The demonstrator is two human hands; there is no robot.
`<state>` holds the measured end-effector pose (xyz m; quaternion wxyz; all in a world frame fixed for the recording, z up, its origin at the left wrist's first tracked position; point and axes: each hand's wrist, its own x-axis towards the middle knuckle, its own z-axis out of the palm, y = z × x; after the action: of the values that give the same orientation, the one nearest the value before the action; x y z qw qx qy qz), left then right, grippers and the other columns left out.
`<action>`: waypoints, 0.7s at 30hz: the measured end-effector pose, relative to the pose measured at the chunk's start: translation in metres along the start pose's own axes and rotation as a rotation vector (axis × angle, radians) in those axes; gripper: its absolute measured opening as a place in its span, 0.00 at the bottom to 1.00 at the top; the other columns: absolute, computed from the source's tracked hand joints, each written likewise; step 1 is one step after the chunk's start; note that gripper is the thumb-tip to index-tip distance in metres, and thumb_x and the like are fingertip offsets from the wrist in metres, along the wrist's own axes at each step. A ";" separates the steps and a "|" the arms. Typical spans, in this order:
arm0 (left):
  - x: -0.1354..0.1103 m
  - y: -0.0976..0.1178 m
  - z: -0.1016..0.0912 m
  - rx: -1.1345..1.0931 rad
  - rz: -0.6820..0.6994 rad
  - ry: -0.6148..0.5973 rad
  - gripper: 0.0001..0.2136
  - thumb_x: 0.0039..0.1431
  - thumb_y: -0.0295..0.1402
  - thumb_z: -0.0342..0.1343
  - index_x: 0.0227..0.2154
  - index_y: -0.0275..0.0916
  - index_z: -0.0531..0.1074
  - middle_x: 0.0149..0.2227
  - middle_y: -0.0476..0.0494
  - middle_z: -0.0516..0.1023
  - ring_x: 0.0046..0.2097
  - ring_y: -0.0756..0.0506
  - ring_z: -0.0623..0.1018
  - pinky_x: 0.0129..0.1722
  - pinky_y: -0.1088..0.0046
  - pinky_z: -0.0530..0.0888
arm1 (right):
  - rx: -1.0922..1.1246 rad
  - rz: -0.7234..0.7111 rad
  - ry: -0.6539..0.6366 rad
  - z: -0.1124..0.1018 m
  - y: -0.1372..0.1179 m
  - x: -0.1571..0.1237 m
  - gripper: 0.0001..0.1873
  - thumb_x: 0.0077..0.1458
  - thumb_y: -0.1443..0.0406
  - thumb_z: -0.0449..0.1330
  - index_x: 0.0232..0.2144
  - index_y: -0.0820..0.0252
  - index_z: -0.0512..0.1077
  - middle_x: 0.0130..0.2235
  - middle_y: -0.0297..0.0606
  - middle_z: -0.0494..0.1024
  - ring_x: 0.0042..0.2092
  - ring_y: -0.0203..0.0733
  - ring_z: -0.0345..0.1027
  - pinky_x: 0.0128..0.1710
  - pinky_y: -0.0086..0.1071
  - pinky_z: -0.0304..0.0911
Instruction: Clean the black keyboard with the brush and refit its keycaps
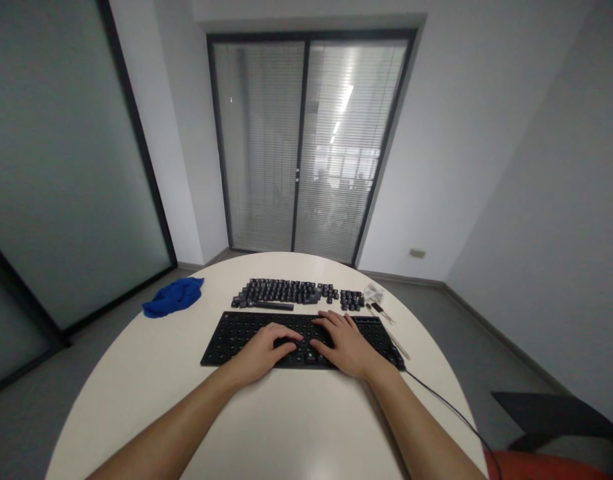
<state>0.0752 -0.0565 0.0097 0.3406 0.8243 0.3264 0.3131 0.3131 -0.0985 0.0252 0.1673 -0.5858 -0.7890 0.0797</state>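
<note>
A black keyboard (pixel 226 340) with most of its keycaps off lies across the table in front of me. My left hand (pixel 265 347) rests on its middle, thumb and index finger apart, nothing visible between them. To the right of it, my right hand (pixel 344 343) lies over the keyboard with fingers spread. Part of the keyboard is hidden under both hands. Just beyond it, loose black keycaps (pixel 281 291) are laid out in rows, with a long spacebar keycap (pixel 274 306) in front. A smaller group of keycaps (pixel 352 300) sits farther right.
A crumpled blue cloth (pixel 174 297) lies at the table's left. Near the right edge are a clear plastic bag (pixel 374 292) and a small tool with a dark part (pixel 378 308). The keyboard's cable (pixel 446 402) runs off the right side, by a chair (pixel 556 413).
</note>
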 end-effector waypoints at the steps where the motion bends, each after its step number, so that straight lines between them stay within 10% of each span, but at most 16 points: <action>1: 0.000 0.000 -0.001 0.003 -0.006 -0.013 0.10 0.61 0.32 0.57 0.44 0.45 0.78 0.46 0.47 0.80 0.50 0.43 0.75 0.56 0.65 0.67 | -0.001 -0.005 0.004 -0.001 -0.001 0.000 0.26 0.62 0.50 0.54 0.57 0.53 0.67 0.65 0.43 0.62 0.67 0.51 0.50 0.67 0.55 0.34; 21: -0.002 0.002 -0.001 0.125 0.063 -0.086 0.08 0.59 0.33 0.60 0.41 0.46 0.79 0.42 0.48 0.80 0.48 0.44 0.74 0.53 0.66 0.67 | 0.000 -0.045 0.028 -0.002 -0.003 0.000 0.25 0.62 0.52 0.54 0.56 0.57 0.69 0.64 0.45 0.65 0.65 0.51 0.54 0.67 0.54 0.42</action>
<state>0.0736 -0.0592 0.0114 0.2922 0.8666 0.3040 0.2670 0.3108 -0.0998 0.0277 0.1800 -0.5689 -0.7996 0.0675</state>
